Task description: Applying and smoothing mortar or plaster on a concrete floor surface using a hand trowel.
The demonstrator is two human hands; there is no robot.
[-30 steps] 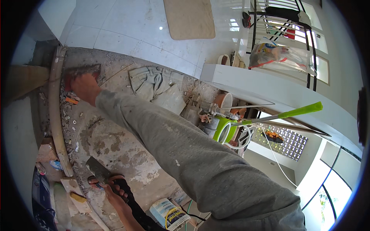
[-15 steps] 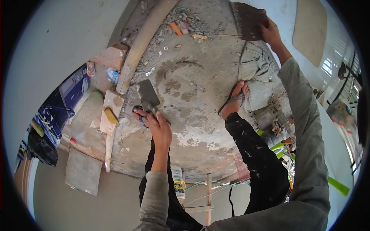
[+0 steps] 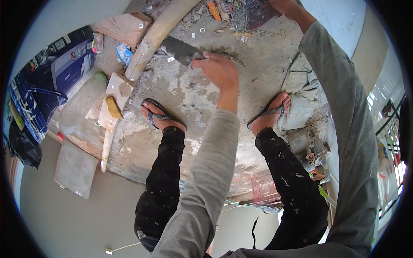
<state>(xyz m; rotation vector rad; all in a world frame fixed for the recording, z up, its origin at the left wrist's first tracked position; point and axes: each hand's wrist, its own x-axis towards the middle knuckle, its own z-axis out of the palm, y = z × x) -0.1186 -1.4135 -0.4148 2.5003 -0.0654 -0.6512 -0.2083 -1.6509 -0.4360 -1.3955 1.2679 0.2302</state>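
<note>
My left hand point(image 3: 217, 71) is closed round the handle of a trowel point(image 3: 183, 50). Its grey, flat rectangular blade points left over the concrete floor, close to a long round pole. At the upper edge, my right hand point(image 3: 286, 6) grips the side of a dark reddish-brown flat board point(image 3: 258, 16). The top of that board and part of the hand are cut off by the picture's edge. Beside the board lies grey rubble with an orange piece point(image 3: 214, 10).
The pole point(image 3: 152, 43) runs along the left, with a wooden plank point(image 3: 114, 101) and a yellow-brown piece point(image 3: 114, 107) by it. A blue printed sack point(image 3: 64, 73) stands farther left. My sandalled feet point(image 3: 161, 116) are on the floor, a grey cloth point(image 3: 303, 81) beside the right one.
My left hand has swung forward and right with the trowel, whose blade turned to point left. My right hand and the board have moved up toward the edge. The view has shifted.
</note>
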